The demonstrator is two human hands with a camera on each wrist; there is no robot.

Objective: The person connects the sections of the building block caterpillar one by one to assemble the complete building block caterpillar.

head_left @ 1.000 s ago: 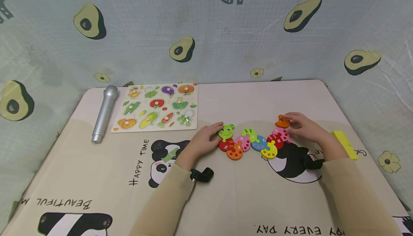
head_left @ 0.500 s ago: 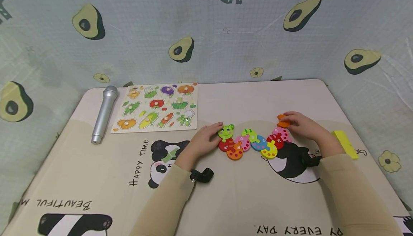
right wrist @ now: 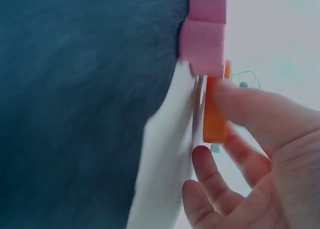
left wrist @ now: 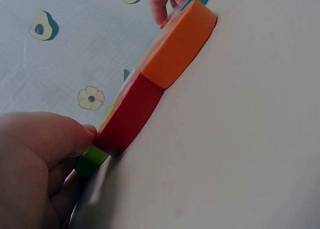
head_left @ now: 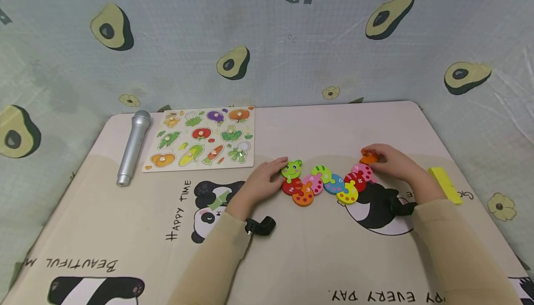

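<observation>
A colourful caterpillar number puzzle (head_left: 334, 184) lies across the table as a wavy chain of joined round pieces. My left hand (head_left: 265, 182) holds its green smiling head piece (head_left: 292, 170) at the left end, thumb on the near side and fingertips at the far edge. In the left wrist view the thumb presses where the green piece meets the red one (left wrist: 131, 116). My right hand (head_left: 390, 162) pinches an orange piece (head_left: 369, 157) just beyond the pink end piece (head_left: 362, 172). In the right wrist view this orange piece stands tilted beside the pink one, its far side hidden by the thumb.
A vegetable peg puzzle board (head_left: 198, 139) lies at the back left, with a silver toy microphone (head_left: 134, 147) beside it. A yellow block (head_left: 445, 185) is right of my right wrist. An avocado-print cloth (head_left: 292, 54) hangs behind the table.
The orange piece in my right hand has turned and come slightly down toward the pink end piece. My left hand stays at the green head piece.
</observation>
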